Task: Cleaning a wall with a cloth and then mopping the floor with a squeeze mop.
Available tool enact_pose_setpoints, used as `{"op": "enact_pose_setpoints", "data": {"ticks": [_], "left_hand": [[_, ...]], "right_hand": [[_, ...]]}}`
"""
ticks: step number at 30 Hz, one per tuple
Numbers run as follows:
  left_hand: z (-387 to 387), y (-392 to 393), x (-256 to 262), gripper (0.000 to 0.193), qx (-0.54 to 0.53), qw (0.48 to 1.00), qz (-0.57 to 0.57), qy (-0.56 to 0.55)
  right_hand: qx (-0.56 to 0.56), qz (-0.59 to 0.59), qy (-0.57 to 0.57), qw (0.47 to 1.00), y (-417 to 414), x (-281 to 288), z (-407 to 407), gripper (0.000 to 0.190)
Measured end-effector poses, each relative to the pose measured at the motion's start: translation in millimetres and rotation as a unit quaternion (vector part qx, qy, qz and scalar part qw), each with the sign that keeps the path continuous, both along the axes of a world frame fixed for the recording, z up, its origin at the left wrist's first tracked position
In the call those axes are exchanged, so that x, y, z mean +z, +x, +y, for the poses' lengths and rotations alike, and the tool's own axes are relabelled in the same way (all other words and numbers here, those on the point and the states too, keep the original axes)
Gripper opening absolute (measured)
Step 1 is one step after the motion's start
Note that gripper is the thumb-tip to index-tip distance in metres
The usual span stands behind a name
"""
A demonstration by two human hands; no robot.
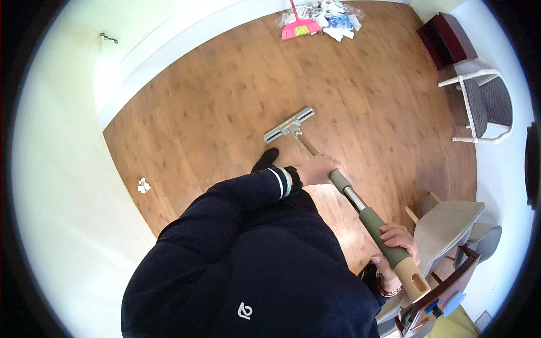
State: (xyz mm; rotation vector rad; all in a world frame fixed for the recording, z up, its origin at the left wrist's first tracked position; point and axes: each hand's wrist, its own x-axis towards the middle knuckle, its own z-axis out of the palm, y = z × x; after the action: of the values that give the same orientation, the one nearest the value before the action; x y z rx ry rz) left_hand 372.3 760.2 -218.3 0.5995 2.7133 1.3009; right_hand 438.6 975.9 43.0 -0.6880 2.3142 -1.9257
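Observation:
A flat mop with a telescopic handle (371, 219) slants from the lower right toward the middle of the floor. My right hand (397, 249) wraps the thick green grip near the handle's beige end. Lower on the pole, my left hand (319, 169) grips it just below the green collar; a black watch is on that wrist. The grey mop head (289, 125) rests on the wood-look floor (211, 110), just ahead of my dark shoe (266, 159). Whether a pad is fitted under the head cannot be seen.
A pink broom (301, 29) stands before a heap of paper and plastic litter (334, 19) at the far wall. Crumpled paper (143, 186) lies left. To the right are a dark red cabinet (448, 40), a white-framed chair (475, 107), grey chairs (448, 219) and a table (450, 291).

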Motion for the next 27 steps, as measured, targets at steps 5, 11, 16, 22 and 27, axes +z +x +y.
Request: {"op": "enact_pose_setpoints", "data": {"ticks": [5, 11, 16, 22, 27], "left_hand": [[3.2, -2.9, 14.4, 0.014, -0.031, 0.999, 0.031, -0.031], [-8.0, -9.5, 40.4, 0.015, -0.057, 0.995, 0.066, -0.058], [-39.5, -35.7, 56.5, 0.013, -0.049, 0.992, 0.085, -0.078], [-116.0, -110.1, 38.6, 0.015, -0.032, 0.988, 0.081, -0.127], [-194.4, -173.7, 28.8, 0.015, -0.015, 0.992, 0.045, -0.118]], "right_hand": [[0.066, 0.07, 0.005, 0.995, -10.9, 22.1, 9.0, 0.032], [0.081, 0.077, -0.021, 0.994, -14.5, 31.3, 4.7, 0.03], [0.076, 0.08, -0.03, 0.993, -35.5, 37.2, -18.4, 0.03], [0.043, 0.071, -0.032, 0.996, -90.2, 19.7, -90.9, 0.03], [0.016, 0.03, -0.043, 0.998, -146.1, -6.2, -164.2, 0.03]]}}
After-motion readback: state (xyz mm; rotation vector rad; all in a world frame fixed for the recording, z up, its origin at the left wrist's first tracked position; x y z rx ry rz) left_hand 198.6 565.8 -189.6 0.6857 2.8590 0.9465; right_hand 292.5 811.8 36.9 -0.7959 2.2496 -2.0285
